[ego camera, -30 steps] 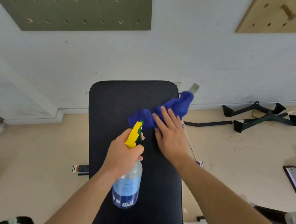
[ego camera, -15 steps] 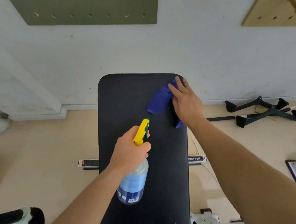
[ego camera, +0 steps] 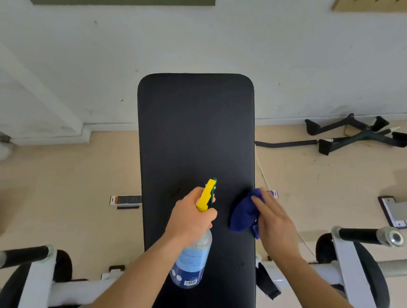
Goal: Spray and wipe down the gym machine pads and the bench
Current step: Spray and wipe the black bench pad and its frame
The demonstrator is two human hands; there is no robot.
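Fingers of the right hand straight, laid flat on the blue cloth, pressing it to the bench pad at its right edge, mid-length. Half a second ago the cloth sat at the far right corner; now drawn nearer. Judgement: right strip wiped, left strip outstanding. The left hand grips the spray bottle by its neck, nozzle pointing far, over pad centre.

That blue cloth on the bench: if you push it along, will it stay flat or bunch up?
Probably floppy: the cloth lies crumpled in folds under the right hand, so it likely bunches when pushed. It looks light; a flat hand alone seems to control it. The bench has a ribbed texture, so it may drag rather than glide.
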